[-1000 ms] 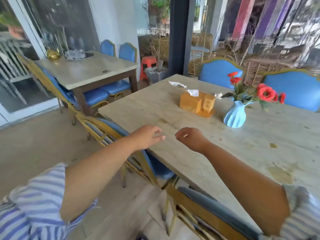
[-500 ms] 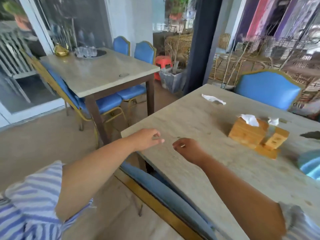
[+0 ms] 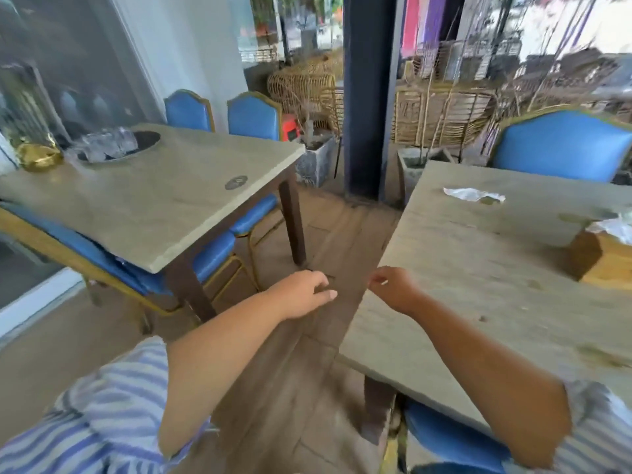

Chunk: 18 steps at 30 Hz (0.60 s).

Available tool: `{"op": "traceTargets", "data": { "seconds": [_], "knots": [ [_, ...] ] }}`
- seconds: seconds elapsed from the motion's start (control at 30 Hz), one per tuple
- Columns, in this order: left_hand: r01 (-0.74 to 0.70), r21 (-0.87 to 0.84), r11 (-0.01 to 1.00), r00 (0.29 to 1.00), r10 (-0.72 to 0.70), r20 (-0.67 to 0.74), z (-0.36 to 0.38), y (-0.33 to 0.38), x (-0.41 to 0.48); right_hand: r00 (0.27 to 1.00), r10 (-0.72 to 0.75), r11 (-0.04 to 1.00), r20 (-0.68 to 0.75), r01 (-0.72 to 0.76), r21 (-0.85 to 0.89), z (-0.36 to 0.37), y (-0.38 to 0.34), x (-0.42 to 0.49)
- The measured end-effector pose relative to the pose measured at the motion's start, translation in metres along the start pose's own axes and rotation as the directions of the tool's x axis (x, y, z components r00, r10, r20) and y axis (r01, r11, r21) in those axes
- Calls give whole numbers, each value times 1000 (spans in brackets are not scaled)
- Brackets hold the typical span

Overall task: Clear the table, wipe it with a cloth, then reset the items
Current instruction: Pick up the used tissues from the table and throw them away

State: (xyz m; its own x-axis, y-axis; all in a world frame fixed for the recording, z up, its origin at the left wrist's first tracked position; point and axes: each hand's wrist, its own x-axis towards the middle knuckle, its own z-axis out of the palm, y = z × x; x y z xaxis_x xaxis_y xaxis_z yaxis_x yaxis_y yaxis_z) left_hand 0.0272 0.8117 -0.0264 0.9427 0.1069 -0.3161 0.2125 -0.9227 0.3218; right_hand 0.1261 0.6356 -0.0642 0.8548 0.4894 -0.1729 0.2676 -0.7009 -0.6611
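The stone-topped table (image 3: 478,275) fills the right side, with stains and crumbs on it. A crumpled white tissue (image 3: 473,194) lies near its far edge. At the right border stands a wooden tissue box (image 3: 602,258) with a tissue poking out of its top. My left hand (image 3: 304,295) hovers over the floor gap just left of the table, fingers relaxed and holding nothing. Above the table's left edge my right hand (image 3: 393,289) has loosely curled fingers with nothing in them. No cloth is in view.
A second stone table (image 3: 154,206) at the left carries glasses (image 3: 106,145) and a gold vessel (image 3: 39,157), with blue chairs (image 3: 253,114) round it. A dark pillar (image 3: 367,97) and planters stand behind. A blue chair (image 3: 451,436) sits under the near table edge.
The view has swung left, so the blue vase with red flowers has left the frame. Both hands stay held out in front, now at the table's left edge instead of over its top.
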Motion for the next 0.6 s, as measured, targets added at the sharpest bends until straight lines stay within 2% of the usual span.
{"op": "traceTargets", "data": {
  "seconds": [0.17,0.4,0.53,0.6],
  "knots": [
    [-101,21,995,994,101,36,-13,-48,53,987,138,988,-82,-131,86,25,-16,40],
    [-209,11,978,977,208,39,-56,-89,145,951,230,967,-208,-201,154,26,-22,144],
    [-291,88,953,954,283,94,-100,-105,192,912,278,957,-302,-235,172,18,-37,199],
    [-315,50,948,947,311,82,-118,-113,216,898,310,947,-311,-263,184,20,-43,222]
  ]
}}
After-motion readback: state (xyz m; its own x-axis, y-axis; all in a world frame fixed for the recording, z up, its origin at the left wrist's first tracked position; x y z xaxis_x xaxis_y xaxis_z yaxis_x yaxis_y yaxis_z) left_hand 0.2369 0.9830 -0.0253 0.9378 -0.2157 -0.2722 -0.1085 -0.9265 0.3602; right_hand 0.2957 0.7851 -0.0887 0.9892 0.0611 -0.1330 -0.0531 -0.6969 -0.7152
